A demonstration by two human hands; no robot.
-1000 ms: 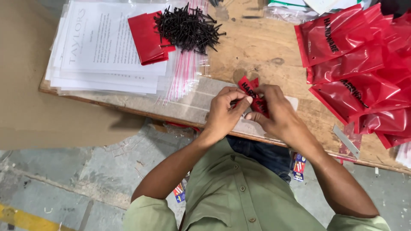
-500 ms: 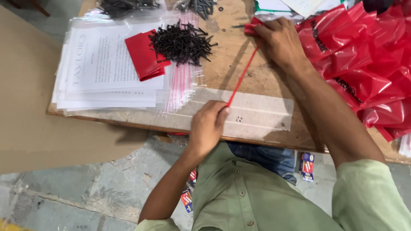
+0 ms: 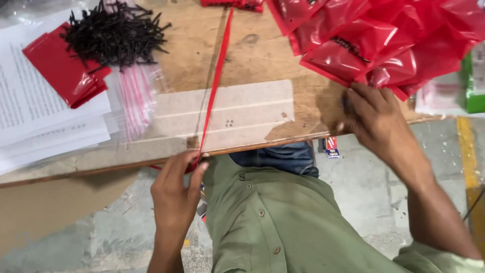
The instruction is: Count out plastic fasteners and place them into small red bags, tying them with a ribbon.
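My left hand (image 3: pixel 177 189) sits at the near edge of the wooden table (image 3: pixel 252 55) and pinches the lower end of a long thin red strip (image 3: pixel 216 83). The strip runs taut up across the table to a red bundle (image 3: pixel 233 3) at the top edge of the view. My right hand (image 3: pixel 376 119) rests on the table's near right corner, its fingers against the bottom of a pile of red plastic bags (image 3: pixel 384 35). I cannot see anything gripped in that hand.
A heap of black screws (image 3: pixel 115 34) lies at the upper left, beside folded red bags (image 3: pixel 63 71), clear zip bags (image 3: pixel 136 96) and stacked printed sheets (image 3: pixel 35 116). A pale tape patch (image 3: pixel 227 114) covers the table's front. Concrete floor lies below.
My right hand let go of the strip's far end and dropped from the top of the table to its near right corner. The view shifted right and closer. My left hand kept its hold.
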